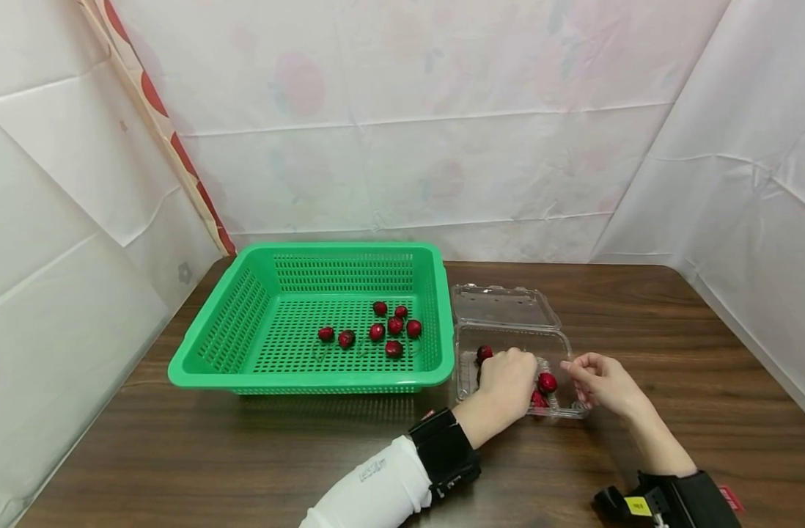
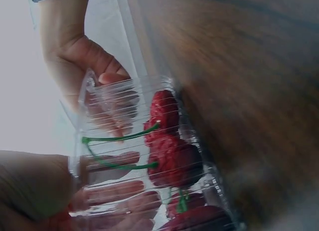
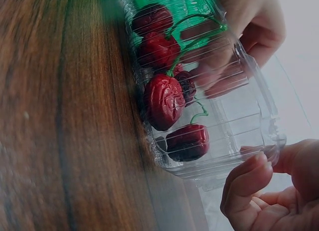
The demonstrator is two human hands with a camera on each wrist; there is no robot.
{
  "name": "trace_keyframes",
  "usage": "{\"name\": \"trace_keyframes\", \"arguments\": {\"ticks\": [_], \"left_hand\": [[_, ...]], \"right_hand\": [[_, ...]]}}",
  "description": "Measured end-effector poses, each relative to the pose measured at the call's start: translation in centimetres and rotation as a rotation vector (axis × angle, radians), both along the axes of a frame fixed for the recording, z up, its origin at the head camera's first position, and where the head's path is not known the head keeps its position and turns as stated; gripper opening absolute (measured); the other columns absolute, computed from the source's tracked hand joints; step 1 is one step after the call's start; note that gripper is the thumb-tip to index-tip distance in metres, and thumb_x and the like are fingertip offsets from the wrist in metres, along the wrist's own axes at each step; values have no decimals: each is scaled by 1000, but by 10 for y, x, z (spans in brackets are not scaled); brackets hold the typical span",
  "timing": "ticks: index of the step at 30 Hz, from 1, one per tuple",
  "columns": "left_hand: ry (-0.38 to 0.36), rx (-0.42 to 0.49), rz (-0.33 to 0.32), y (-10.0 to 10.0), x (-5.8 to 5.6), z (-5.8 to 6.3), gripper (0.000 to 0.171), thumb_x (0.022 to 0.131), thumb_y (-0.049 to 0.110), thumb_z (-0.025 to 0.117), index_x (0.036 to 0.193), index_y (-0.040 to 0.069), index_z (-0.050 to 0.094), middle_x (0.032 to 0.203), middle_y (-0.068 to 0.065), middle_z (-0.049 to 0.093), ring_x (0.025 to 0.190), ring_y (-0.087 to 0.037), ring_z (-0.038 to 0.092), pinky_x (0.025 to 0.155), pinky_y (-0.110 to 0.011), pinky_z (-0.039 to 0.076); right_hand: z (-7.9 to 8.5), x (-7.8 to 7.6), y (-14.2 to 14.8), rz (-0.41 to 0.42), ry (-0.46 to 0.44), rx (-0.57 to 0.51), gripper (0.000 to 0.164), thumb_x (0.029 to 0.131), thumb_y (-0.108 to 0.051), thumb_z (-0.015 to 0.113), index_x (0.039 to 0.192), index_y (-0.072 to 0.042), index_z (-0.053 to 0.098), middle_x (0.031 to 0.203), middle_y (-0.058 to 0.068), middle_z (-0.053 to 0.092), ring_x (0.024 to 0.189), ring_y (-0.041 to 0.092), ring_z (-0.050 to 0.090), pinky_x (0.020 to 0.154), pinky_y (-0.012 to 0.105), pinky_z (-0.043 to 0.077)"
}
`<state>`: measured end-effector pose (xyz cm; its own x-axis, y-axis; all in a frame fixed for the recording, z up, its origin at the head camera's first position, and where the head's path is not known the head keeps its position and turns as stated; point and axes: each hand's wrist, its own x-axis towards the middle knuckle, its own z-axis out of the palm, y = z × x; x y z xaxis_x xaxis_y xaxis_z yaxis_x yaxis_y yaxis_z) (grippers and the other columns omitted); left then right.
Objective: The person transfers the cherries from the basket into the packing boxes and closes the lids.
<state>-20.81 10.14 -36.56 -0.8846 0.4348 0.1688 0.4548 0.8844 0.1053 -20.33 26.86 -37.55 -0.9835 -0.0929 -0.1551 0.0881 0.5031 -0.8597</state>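
Observation:
A clear plastic clamshell box point(image 1: 561, 413) with its lid point(image 1: 506, 306) folded back holds several red cherries point(image 1: 547, 382). My left hand point(image 1: 508, 378) reaches down into it, its back hiding some of the fruit. Through the transparent wall in the right wrist view, the left fingers point(image 3: 219, 84) extend toward a dark cherry point(image 3: 185, 86). Green stems point(image 2: 119, 137) rise from the cherries beside that hand. At the box's right side, my right hand point(image 1: 607, 385) pinches the rim between thumb and fingers.
A green perforated basket point(image 1: 310, 380) stands left of the box, close to its side, with several cherries point(image 1: 394, 325) on its floor. Both rest on a dark wooden table point(image 1: 244, 455). White patterned sheeting point(image 1: 389, 147) hangs behind and at both sides.

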Motion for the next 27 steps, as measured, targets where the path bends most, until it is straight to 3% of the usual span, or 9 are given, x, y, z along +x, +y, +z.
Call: {"name": "trace_keyframes", "arguments": {"ticks": [9, 27], "left_hand": [[84, 37, -55, -9, 10, 12, 13, 83, 23, 62, 71, 17, 63, 67, 4, 55, 56, -8, 54, 40, -22, 40], [97, 14, -84, -40, 26, 35, 12, 83, 27, 62, 82, 15, 63, 72, 5, 56, 64, -8, 56, 46, -21, 43]], "right_hand": [[-2, -2, 1, 4, 0, 4, 32, 92, -24, 50, 90, 8, 45, 55, 2, 46, 43, 10, 42, 42, 29, 41], [0, -1, 2, 11, -1, 13, 33, 92, -25, 50, 87, 7, 44, 56, 3, 47, 44, 11, 43, 42, 29, 42]]}}
